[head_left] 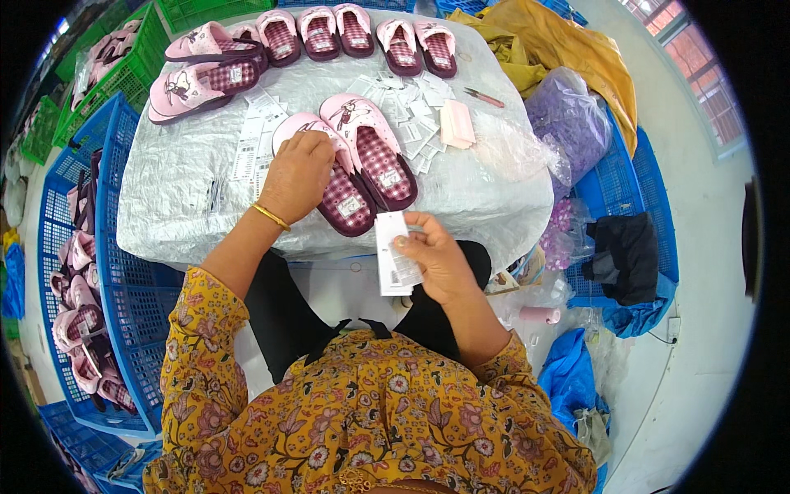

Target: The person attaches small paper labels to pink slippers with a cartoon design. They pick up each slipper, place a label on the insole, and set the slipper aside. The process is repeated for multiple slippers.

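A pair of pink slippers with checked maroon insoles lies side by side at the table's near edge. My left hand (296, 171) is closed over the pink upper of the left slipper (346, 206), its fingertips partly hidden. Beside that one, touching it, is the right slipper (383, 165), with a cartoon figure on its toe. My right hand (438, 253) pinches white paper hang tags (390, 259) between thumb and fingers, just below the slippers' heels. A thin string seems to run from the tags up toward the slippers.
Loose white tags (403, 103) spread over the plastic-covered table (173, 206). Near them lie a pale pink stack (457, 123) and small snips (484, 97). More slippers (319, 33) line the far edge. Blue crates (123, 280) of slippers stand left; a purple-filled bag (568, 119) sits right.
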A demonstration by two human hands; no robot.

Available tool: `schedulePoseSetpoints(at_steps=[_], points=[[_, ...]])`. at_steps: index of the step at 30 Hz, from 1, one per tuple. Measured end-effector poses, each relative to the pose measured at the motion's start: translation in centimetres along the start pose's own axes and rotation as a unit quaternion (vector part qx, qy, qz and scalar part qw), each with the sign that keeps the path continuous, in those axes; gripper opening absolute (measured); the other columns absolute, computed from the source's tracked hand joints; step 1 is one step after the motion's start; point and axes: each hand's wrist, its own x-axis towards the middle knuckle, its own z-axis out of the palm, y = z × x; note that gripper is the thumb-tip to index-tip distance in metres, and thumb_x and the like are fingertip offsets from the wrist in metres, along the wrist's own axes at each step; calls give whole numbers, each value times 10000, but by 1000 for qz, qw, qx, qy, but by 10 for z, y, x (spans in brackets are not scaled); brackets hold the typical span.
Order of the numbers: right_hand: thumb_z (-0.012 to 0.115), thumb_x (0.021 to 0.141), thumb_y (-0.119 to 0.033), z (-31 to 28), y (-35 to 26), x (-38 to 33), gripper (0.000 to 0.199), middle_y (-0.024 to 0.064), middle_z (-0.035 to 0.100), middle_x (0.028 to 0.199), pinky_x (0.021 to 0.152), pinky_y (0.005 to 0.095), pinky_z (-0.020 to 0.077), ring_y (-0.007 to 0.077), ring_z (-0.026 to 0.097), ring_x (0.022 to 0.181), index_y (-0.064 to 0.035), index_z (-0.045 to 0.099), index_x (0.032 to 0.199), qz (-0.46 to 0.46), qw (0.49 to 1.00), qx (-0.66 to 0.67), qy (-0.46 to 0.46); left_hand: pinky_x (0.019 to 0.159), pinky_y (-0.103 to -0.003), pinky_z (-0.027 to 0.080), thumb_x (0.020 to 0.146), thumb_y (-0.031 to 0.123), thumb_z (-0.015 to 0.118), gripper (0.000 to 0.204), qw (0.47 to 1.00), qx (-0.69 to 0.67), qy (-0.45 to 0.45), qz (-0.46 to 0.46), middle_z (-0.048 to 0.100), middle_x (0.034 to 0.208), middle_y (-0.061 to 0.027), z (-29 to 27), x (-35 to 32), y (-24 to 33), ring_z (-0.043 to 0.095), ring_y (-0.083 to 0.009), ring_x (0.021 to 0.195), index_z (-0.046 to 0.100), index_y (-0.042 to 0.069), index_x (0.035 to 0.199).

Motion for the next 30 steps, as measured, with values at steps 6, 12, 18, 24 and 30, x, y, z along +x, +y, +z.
schedulePoseSetpoints(at_steps=[6, 12, 18, 24, 30], points=[[630, 947, -118, -1, -12, 31, 320, 95, 673, 1070, 832, 371, 582, 193, 693, 926, -68, 547, 1252, 33, 964, 262, -32, 951, -429, 435, 873, 108, 595, 192, 1000, 16, 5, 11, 590, 1108, -115, 4, -1, 3, 552, -320, 1075, 626, 37, 1049], [521, 1004, -426, -2, -9, 21, 460, 163, 676, 1201, 927, 410, 559, 200, 715, 990, -32, 585, 1233, -73, 891, 447, 38, 906, -422, 440, 871, 102, 602, 122, 1000, 9, 22, 12, 589, 1092, -105, 3, -2, 3, 556, -308, 1044, 622, 39, 974], [530, 995, -479, -47, 1, -6, 558, 110, 671, 1077, 793, 335, 515, 133, 626, 791, -83, 391, 1364, -142, 917, 353, 123, 895, -414, 441, 858, 88, 608, 92, 1000, 3, 24, 10, 591, 1086, -103, 5, -2, 3, 556, -307, 1032, 619, 39, 936], [625, 942, -89, -68, -14, -5, 289, 75, 639, 977, 727, 313, 472, 147, 572, 782, -79, 591, 1229, -335, 893, -119, 277, 865, -411, 448, 818, 49, 627, 78, 996, 15, 78, 47, 594, 1077, -105, -6, 4, 15, 558, -300, 1002, 616, 38, 895], [729, 791, -134, -43, -99, 42, 518, 117, 634, 1203, 995, 432, 427, 325, 542, 1175, -106, 588, 1288, -483, 609, -623, 91, 772, -398, 490, 797, 20, 637, 147, 992, 41, 44, 107, 590, 1051, -90, -14, 2, 39, 603, -291, 920, 620, 39, 942]])
